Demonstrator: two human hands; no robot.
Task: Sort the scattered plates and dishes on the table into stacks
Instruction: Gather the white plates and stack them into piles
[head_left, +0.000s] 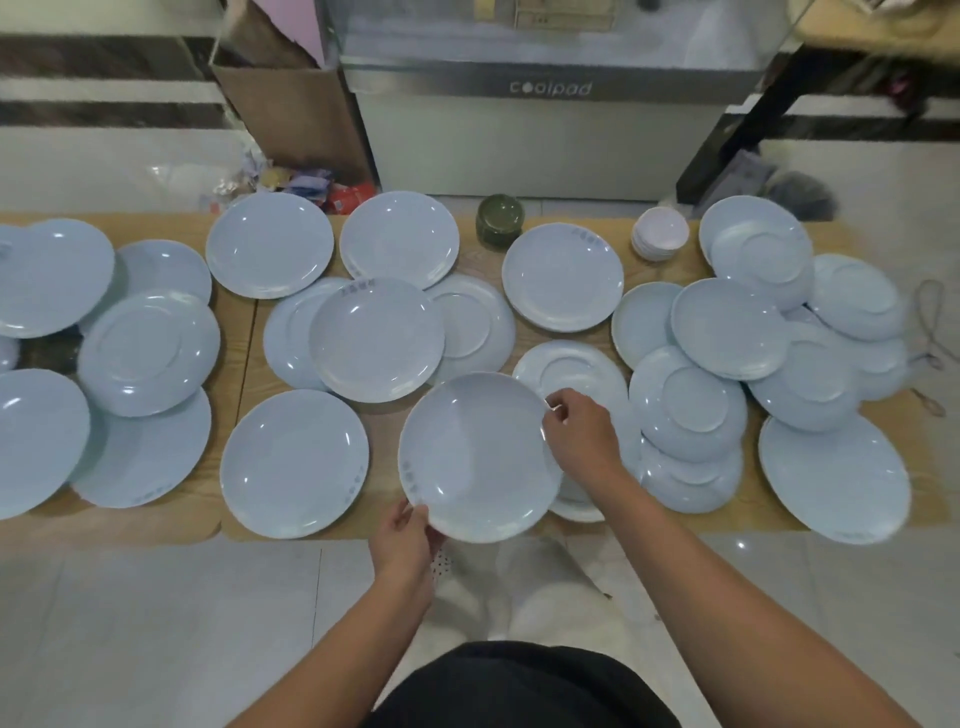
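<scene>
Many pale blue plates lie scattered over the low wooden table (649, 519), some face up, some upside down, several overlapping. One large face-up plate (478, 457) is at the near edge, held by both hands. My left hand (402, 540) grips its near-left rim. My right hand (582, 436) pinches its right rim. Under and behind it lies an upside-down plate (571, 369). A heap of overlapping plates (727, 332) sits to the right, and another face-up plate (294, 462) lies to the left.
A stack of small dark green bowls (500, 221) and a stack of small white bowls (660, 232) stand at the table's far edge. Behind are a metal counter (545, 130) and a cardboard box (291, 104). String (932, 322) lies at the far right.
</scene>
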